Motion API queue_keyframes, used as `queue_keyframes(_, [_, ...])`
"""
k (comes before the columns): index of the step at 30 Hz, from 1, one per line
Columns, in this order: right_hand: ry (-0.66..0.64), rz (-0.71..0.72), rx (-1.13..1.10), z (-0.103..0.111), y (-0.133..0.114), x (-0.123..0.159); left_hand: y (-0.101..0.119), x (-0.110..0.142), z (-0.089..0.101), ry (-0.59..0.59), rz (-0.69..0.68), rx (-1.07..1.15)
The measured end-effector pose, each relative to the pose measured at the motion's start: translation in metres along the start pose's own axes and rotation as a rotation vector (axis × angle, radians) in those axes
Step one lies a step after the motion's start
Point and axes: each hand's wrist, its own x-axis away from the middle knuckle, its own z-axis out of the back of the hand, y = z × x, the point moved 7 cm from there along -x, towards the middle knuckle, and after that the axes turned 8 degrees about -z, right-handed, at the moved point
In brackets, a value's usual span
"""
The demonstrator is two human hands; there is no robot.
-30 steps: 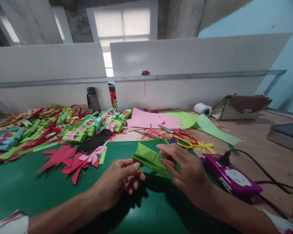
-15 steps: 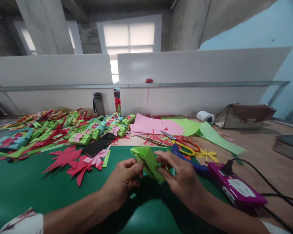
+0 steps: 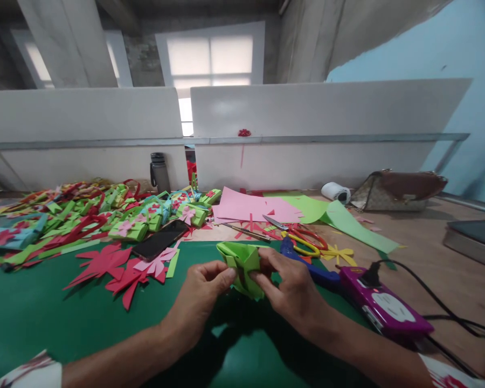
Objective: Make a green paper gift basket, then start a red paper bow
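Between my hands, above the green mat (image 3: pixel 105 323), is a small bright-green folded paper bag (image 3: pixel 244 264), its top edge partly spread. My left hand (image 3: pixel 204 291) pinches its left side between thumb and fingers. On the other side my right hand (image 3: pixel 286 280) grips the right edge, thumb in front and fingers behind. Close to the right hand lies a blue glue gun (image 3: pixel 319 275), its far part hidden behind the hand. Red flower cutouts (image 3: pixel 105 264) and a pink flower cutout (image 3: pixel 157 262) rest on the mat to the left.
A black phone (image 3: pixel 160 240) lies beside a heap of small paper bags (image 3: pixel 129 229). Scissors (image 3: pixel 303 240), pink sheets (image 3: pixel 254 207) and green sheets (image 3: pixel 353 223) are beyond the mat. A purple power strip (image 3: pixel 383 304) with black cables sits right. A bottle (image 3: pixel 159 172) and handbag (image 3: pixel 400 191) stand behind.
The green paper bag has turned so more of its front faces me, and its top looks wider. Both hands keep hold of it. The view has shifted slightly.
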Motion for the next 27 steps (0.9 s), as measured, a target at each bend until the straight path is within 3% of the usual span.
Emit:
queue_keyframes(7, [0.008,0.056,0.047,0.001,-0.003,0.003,-0.004,-0.002,0.0,-0.006,0.011,0.093])
queue_keyframes(12, [0.028,0.116,0.03,0.002,-0.006,0.003,-0.015,-0.002,-0.002,-0.024,0.067,0.264])
queue_keyframes(18, [0.103,0.195,0.02,0.004,-0.008,0.004,-0.012,-0.001,-0.005,-0.013,0.116,0.431])
queue_keyframes(27, [0.131,0.181,0.065,0.004,-0.006,0.006,-0.017,-0.002,-0.006,-0.03,0.134,0.444])
